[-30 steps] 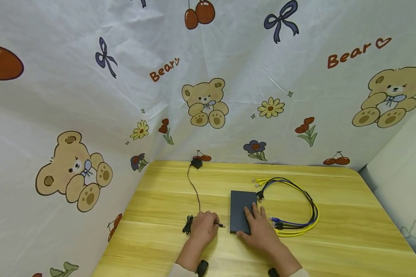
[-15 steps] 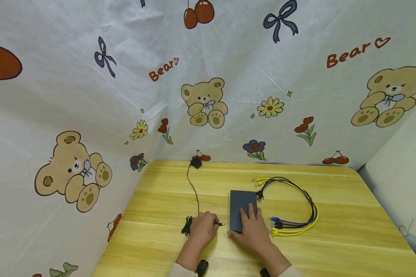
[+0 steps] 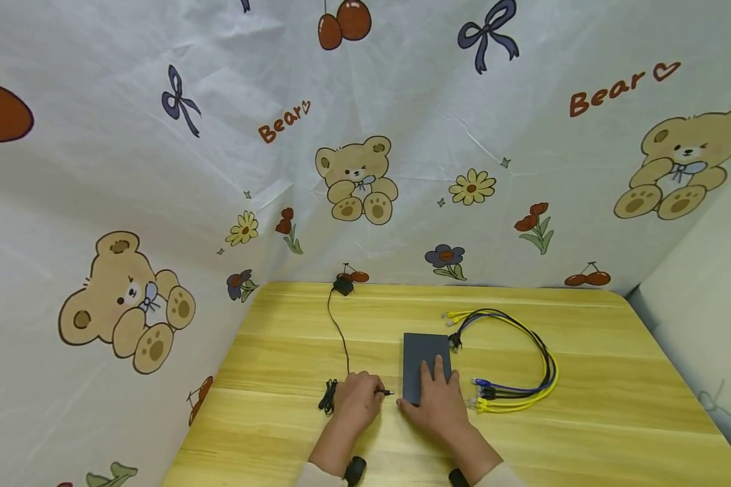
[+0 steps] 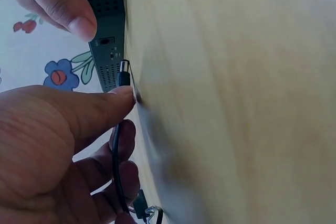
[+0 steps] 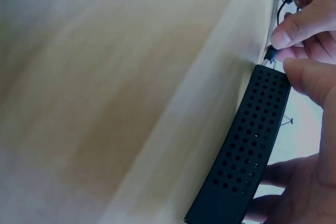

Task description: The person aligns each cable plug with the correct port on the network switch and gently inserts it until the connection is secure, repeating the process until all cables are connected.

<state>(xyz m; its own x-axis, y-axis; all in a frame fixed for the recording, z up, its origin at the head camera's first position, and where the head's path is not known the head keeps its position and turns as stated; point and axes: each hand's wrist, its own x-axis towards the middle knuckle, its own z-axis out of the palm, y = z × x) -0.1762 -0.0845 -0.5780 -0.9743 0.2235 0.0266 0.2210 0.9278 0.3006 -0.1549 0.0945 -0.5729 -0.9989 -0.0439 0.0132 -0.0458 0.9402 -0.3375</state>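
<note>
My left hand (image 3: pixel 358 402) pinches a black barrel plug (image 4: pixel 124 72) between thumb and fingers, metal tip outward. In the head view the plug lies just left of a dark network box (image 3: pixel 417 358), with a small gap between them. The box's left side, in the left wrist view, has a round power socket (image 4: pixel 106 41) beside vent holes. My right hand (image 3: pixel 441 406) rests on the box, fingers spread fairly straight over its top and thumb at its near left corner. The right wrist view shows the box's perforated side (image 5: pixel 252 129). The plug's cord runs back through my left hand.
A bundled cord (image 3: pixel 328 396) lies left of my left hand. Its power adapter (image 3: pixel 344 286) sits at the table's back edge. Right of the box, yellow, black and blue network cables (image 3: pixel 548 365) form a loop. A printed bear cloth (image 3: pixel 414 135) hangs behind the wooden table (image 3: pixel 633 379).
My right hand has slid left across the box, its thumb moving to the near left corner. My left hand keeps hold of the plug in about the same spot.
</note>
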